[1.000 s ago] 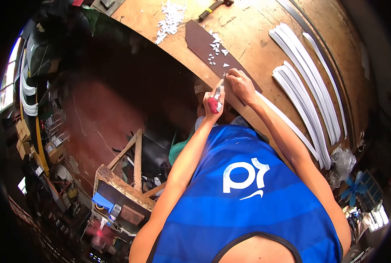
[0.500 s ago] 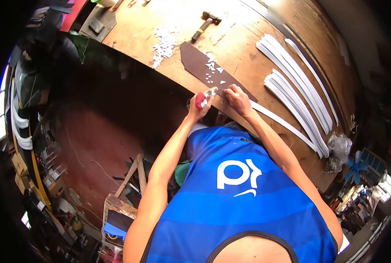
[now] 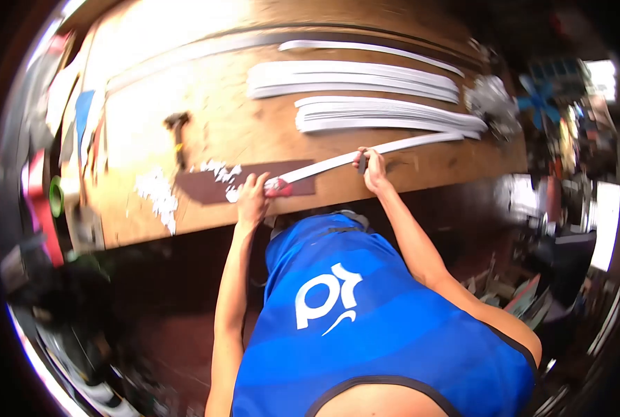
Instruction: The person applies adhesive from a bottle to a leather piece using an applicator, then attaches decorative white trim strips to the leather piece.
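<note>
My left hand (image 3: 253, 199) is over the front of a dark brown board (image 3: 209, 186), fingers bent. Against its thumb side is a red-wrapped tool (image 3: 280, 188), blurred by motion. From beside that tool a long white strip (image 3: 337, 164) runs right and away over the wooden table. My right hand (image 3: 374, 171) is closed on a small dark block-like thing (image 3: 362, 163), close to the strip's near edge. Small white cut-off pieces (image 3: 221, 171) lie on the board, and a bigger heap of white scraps (image 3: 158, 198) sits left of it.
A hammer (image 3: 178, 139) lies behind the board. Two stacks of white strips (image 3: 351, 80) and a single strip (image 3: 372, 48) lie farther back on the wooden table (image 3: 219, 90). A clear plastic bag (image 3: 492, 104) rests near the right end, before a blue fan (image 3: 538, 101).
The view has swung, so the table now runs across it. My hands have moved apart; my right hand is farther along the white strip, with the dark thing now visible in it.
</note>
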A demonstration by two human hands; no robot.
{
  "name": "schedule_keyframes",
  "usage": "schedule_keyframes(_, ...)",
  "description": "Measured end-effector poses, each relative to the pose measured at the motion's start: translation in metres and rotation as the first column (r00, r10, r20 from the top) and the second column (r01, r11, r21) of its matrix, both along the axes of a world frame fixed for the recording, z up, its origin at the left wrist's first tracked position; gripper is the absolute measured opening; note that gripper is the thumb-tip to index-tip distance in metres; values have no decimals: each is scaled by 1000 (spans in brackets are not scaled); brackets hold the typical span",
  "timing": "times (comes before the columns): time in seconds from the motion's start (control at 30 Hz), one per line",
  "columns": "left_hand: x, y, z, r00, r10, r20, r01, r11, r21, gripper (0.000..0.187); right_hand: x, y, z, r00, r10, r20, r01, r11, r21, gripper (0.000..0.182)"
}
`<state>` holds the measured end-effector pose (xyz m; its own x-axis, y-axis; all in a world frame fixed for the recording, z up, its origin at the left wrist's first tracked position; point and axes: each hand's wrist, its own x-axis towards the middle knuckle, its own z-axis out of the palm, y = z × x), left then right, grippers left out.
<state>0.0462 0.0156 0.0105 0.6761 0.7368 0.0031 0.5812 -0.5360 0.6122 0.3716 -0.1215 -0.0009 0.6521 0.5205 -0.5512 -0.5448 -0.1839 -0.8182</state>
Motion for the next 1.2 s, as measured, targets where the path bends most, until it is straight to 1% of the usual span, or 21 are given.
schedule_keyframes(0.03,-1,-1,-13,998,-22,-54,25,998,52,62,20,-16,-15,995,-84,-56,85,996,14,23)
schedule_keyframes(0.07,-1,-1,-23,997,-23,-79,30,996,84,64,37,-30,-26,980,-157,-121,161,987,26,23)
schedule_keyframes(0.13,1,0,-23,989,-6,-147,6,1000,3,60,70,-50,-27,953,-287,-95,288,958,-9,22)
schedule_keyframes(0.2,2,-1,-21,985,33,-168,-32,999,4,53,111,-70,-30,934,-348,85,358,917,-176,23)
schedule_keyframes(0.23,1,1,-22,982,36,-184,-46,998,-53,51,127,-78,-26,907,-370,199,406,894,-190,27)
schedule_keyframes(0.27,2,2,-26,984,55,-168,-61,998,-33,48,153,-89,-55,845,-429,318,491,858,-148,30)
schedule_keyframes(0.33,7,4,-23,984,105,-146,-115,992,-58,45,202,-104,-72,769,-482,420,591,787,-177,32)
schedule_keyframes(0.47,13,7,-6,977,88,-194,-94,995,-25,42,275,-123,-98,654,-591,472,726,666,-172,26)
schedule_keyframes(0.6,18,8,11,976,-4,-218,-8,999,-52,39,332,-136,-106,681,-582,444,710,673,-208,23)
schedule_keyframes(0.67,21,11,16,982,-1,-190,-30,987,-159,32,341,-138,-103,692,-576,436,699,685,-205,23)
schedule_keyframes(0.7,18,14,10,984,5,-178,-28,992,-124,24,338,-135,-88,693,-582,427,701,682,-207,23)
schedule_keyframes(0.73,15,19,8,982,2,-187,-25,993,-119,24,332,-134,-68,727,-598,337,677,704,-212,23)
schedule_keyframes(0.77,12,25,8,963,-8,-268,-37,985,-166,25,325,-133,-47,756,-607,244,653,727,-215,24)
schedule_keyframes(0.8,9,32,10,938,-22,-346,-55,976,-211,28,320,-134,-36,756,-611,235,653,725,-219,24)
schedule_keyframes(0.87,13,52,30,924,-63,-376,-52,957,-286,26,321,-134,-18,745,-618,252,649,759,-56,25)
schedule_keyframes(0.93,37,71,75,920,-17,-391,-124,935,-333,22,325,-123,13,773,-566,288,586,810,21,24)
schedule_keyframes(0.97,46,87,90,940,-39,-338,-75,944,-320,20,332,-115,24,787,-555,269,569,822,32,22)
schedule_keyframes(1.0,52,101,98,961,2,-277,-105,929,-356,19,342,-107,31,800,-545,251,553,832,44,20)
schedule_keyframes(1.07,67,139,108,955,16,-295,-100,957,-273,21,363,-79,39,799,-527,289,531,844,72,19)
schedule_keyframes(1.13,82,175,106,968,17,-249,-68,978,-198,21,380,-52,37,806,-512,296,514,854,79,17)
schedule_keyframes(1.2,88,217,87,980,19,-198,-63,974,-220,23,399,-29,19,801,-506,319,522,852,40,17)
